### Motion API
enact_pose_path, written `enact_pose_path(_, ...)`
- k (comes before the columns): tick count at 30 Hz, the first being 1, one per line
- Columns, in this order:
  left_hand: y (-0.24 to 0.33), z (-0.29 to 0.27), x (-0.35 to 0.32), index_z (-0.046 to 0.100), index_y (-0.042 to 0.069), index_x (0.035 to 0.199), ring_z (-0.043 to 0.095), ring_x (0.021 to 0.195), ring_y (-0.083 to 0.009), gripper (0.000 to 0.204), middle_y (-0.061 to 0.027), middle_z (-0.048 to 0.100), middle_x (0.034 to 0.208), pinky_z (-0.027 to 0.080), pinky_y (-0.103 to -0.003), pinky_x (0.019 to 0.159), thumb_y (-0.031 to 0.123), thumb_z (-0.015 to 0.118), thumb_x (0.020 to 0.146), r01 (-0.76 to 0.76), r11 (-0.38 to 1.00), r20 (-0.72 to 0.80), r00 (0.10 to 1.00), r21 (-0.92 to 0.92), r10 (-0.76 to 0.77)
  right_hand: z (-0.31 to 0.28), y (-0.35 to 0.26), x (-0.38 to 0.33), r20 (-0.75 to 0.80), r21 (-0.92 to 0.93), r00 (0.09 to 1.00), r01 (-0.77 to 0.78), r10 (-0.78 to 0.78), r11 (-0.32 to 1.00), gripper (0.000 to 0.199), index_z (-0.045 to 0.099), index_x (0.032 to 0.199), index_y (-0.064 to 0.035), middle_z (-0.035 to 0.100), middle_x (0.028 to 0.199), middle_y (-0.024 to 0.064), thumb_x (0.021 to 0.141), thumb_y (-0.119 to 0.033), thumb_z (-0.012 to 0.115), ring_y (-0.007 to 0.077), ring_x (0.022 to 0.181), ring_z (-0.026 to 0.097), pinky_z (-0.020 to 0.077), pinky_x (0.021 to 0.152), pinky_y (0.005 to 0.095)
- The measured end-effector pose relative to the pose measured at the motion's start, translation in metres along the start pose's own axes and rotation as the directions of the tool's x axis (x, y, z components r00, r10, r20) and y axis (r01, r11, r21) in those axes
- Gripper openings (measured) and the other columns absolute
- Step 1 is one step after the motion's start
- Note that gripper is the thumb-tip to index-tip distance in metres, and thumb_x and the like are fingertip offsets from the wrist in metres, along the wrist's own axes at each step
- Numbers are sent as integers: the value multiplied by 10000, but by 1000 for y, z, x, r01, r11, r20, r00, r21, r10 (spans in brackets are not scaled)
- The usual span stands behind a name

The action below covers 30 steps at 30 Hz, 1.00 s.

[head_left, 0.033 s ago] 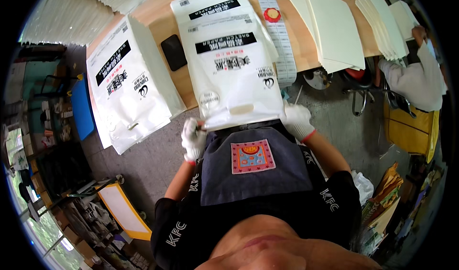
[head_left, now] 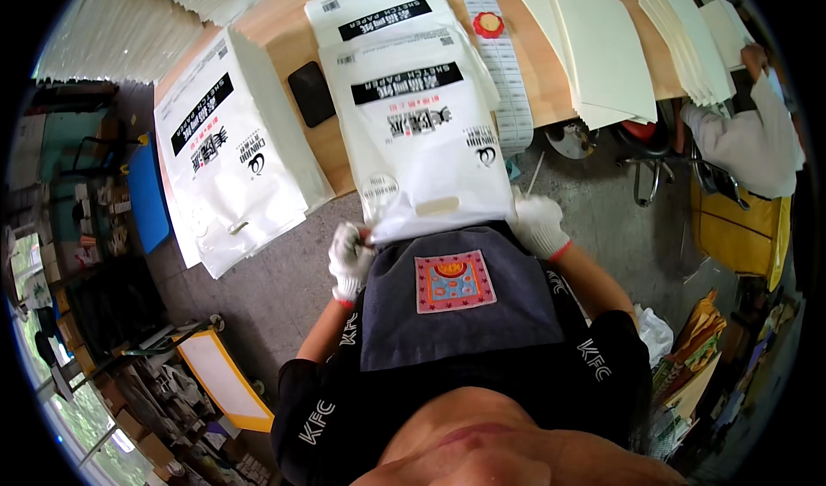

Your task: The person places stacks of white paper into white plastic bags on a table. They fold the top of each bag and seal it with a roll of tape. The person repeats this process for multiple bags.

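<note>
A white plastic sketch-paper bag (head_left: 413,142) with a black label band lies in front of me on top of another such bag (head_left: 366,13). Its near end, with an oval handle cut-out, reaches past the table edge to my apron. My left hand (head_left: 351,261), in a white knitted glove, pinches the bag's near left corner. At the near right corner my right hand (head_left: 539,224), gloved alike, is closed on the bag's edge, its fingertips partly hidden. To the left lies a thick stack of the same bags (head_left: 232,150).
A black phone (head_left: 311,94) lies between the bags. Right of them are a strip of printed labels (head_left: 508,82) with a red-rimmed round object (head_left: 488,26), and cream paper sheets (head_left: 602,52). At the far right a person in a light sleeve (head_left: 748,138) handles paper. Tall paper stacks (head_left: 120,34) stand back left.
The top bag's near edge has shifted slightly toward me and to the right. Both my hands have moved a little nearer with it, still at its corners.
</note>
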<state>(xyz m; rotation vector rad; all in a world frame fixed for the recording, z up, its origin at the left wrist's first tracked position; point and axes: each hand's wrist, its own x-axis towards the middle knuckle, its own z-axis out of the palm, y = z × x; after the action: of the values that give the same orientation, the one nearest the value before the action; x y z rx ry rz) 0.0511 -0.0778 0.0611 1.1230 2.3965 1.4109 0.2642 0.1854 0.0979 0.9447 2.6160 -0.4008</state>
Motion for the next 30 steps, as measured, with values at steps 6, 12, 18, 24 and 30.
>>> enact_pose_path(6,11,5,10,509,61,708,508,564,-232,215,-90,499,665,421,-336,520,105,719,715,20,999,244,969,39,-29,-1,-4,-1,111,-38,978,182,-177,983,364,631,879,-11,654,823,163,806,-342,501,311,765,649,524,715,398)
enact_pose_path(12,-22,32,43,490,71,763,535,585,-279,202,-107,515,688,446,-366,529,0,654,669,93,971,50,993,220,-106,0,9,46,-206,1,966,157,-153,988,315,631,734,-25,644,813,151,800,-291,475,300,737,634,511,683,421)
enact_pose_path(18,-35,28,-6,498,91,744,547,541,-261,144,-84,525,650,440,-358,496,10,611,703,110,981,141,981,162,-133,88,95,60,-79,365,985,-112,150,924,349,636,807,-57,639,857,203,843,-333,425,390,837,608,471,747,486)
enact_pose_path(24,2,66,59,515,62,810,572,559,-228,136,-76,571,652,462,-315,532,65,637,750,13,999,279,960,45,-25,106,118,113,99,557,894,-413,437,720,562,477,1264,-98,610,1144,194,746,-291,581,340,1078,578,449,894,403)
enact_pose_path(30,46,158,110,537,27,1164,586,626,-123,358,-97,654,789,492,-268,582,146,593,831,497,851,751,625,-169,-215,109,118,88,30,883,977,-125,210,452,403,528,1192,-55,646,1007,84,790,-42,502,157,957,615,445,823,260)
